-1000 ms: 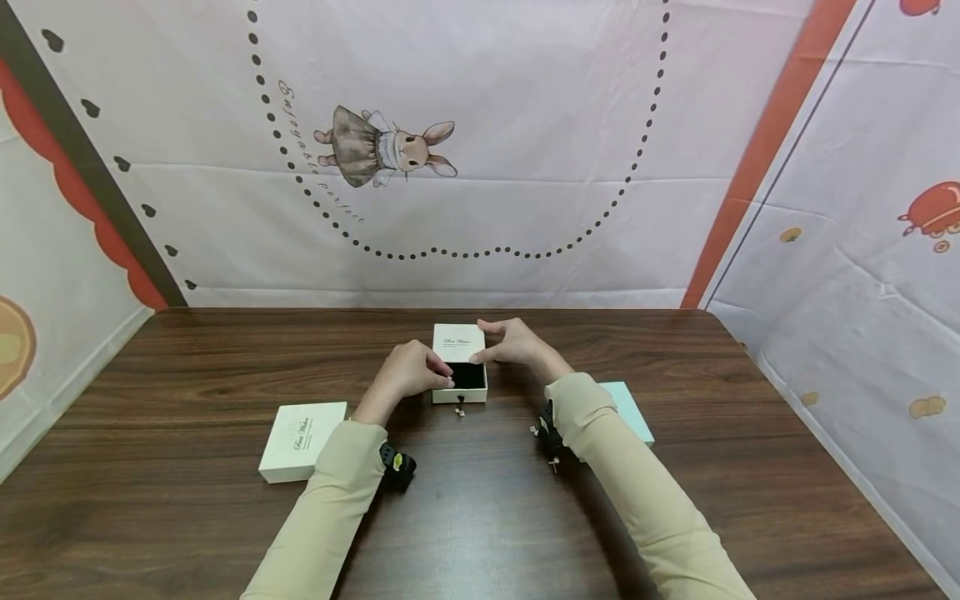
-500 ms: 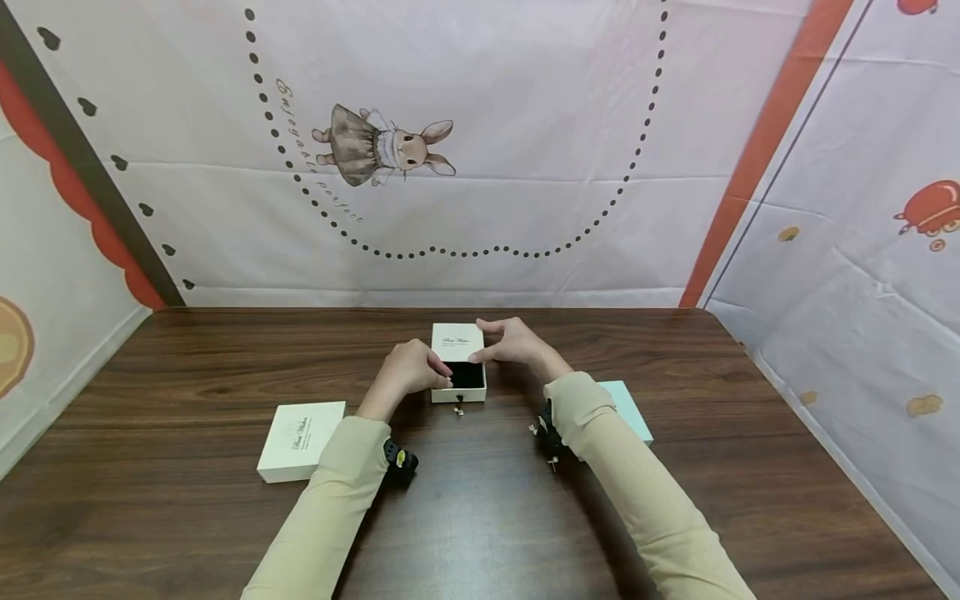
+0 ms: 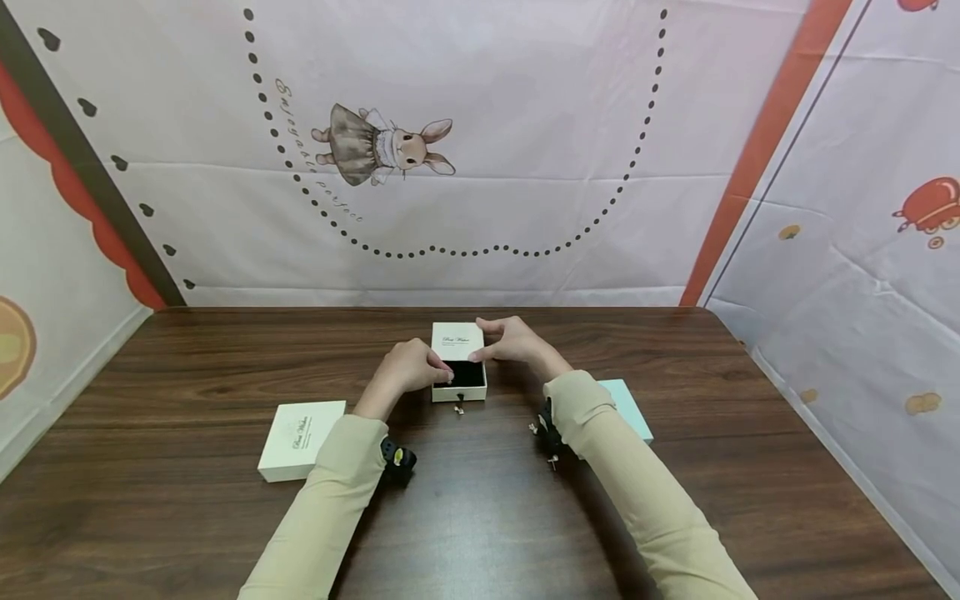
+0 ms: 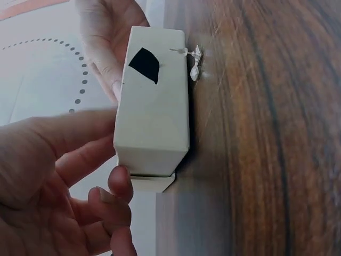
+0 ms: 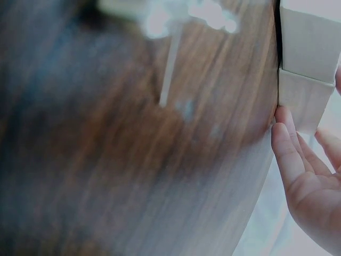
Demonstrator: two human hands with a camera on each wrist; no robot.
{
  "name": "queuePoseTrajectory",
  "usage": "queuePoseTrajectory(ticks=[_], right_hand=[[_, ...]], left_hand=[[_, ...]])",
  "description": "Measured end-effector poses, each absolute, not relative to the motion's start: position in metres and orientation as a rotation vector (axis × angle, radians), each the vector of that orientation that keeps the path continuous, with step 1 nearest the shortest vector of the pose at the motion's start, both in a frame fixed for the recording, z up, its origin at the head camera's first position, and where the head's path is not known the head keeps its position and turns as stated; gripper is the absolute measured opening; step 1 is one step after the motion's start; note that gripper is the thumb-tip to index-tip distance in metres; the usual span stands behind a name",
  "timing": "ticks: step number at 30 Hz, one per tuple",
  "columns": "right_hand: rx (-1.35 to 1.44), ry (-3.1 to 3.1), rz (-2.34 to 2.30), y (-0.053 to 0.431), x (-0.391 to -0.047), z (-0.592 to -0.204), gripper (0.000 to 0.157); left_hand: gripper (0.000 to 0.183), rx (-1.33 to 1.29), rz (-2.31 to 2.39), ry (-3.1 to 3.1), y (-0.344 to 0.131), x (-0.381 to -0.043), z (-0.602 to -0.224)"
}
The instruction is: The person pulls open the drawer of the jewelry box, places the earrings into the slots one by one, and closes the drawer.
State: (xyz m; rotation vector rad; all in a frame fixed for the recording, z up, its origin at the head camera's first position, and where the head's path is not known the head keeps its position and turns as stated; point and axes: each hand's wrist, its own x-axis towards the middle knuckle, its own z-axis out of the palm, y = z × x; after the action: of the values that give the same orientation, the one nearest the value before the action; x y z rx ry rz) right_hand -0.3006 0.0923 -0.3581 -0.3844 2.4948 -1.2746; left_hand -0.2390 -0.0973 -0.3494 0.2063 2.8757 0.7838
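Observation:
A small white drawer box (image 3: pixel 457 340) with printed lettering sits near the table's far edge. Its black-lined drawer (image 3: pixel 468 374) is pulled out toward me. At the drawer's left side, my left hand (image 3: pixel 406 367) has its thumb and forefinger together over the lining. Whatever may lie between those fingertips is hidden. From the right, my right hand (image 3: pixel 517 343) holds the box's outer sleeve, thumb at its near edge and a finger at its far corner. A black ribbon tab (image 4: pixel 145 65) hangs on the drawer front. Beside it on the wood lies a small silvery earring (image 4: pixel 195 63).
A larger white lettered box (image 3: pixel 302 440) stands at the left, partly behind the left forearm. A pale blue box (image 3: pixel 627 408) shows behind the right sleeve. Small silvery pieces (image 3: pixel 553 461) lie beneath the right wrist. Patterned cloth (image 3: pixel 525 208) hangs behind the table.
The left fingertips have shifted very slightly up within the drawer. The right hand and the boxes stay where they were.

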Motion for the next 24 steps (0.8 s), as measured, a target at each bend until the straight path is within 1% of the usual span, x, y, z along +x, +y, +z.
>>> queuePoseTrajectory(ticks=[11,24], right_hand=[[-0.383,2.494,-1.263,0.093,-0.300,-0.358,0.074],[-0.376,2.533,-1.210,0.091,-0.299,-0.356,0.074]], left_hand=[[0.006,0.141,0.737,2.936,-0.092,-0.237,-0.350],[0.014,0.166,0.974,2.939,-0.104,-0.231,-0.344]])
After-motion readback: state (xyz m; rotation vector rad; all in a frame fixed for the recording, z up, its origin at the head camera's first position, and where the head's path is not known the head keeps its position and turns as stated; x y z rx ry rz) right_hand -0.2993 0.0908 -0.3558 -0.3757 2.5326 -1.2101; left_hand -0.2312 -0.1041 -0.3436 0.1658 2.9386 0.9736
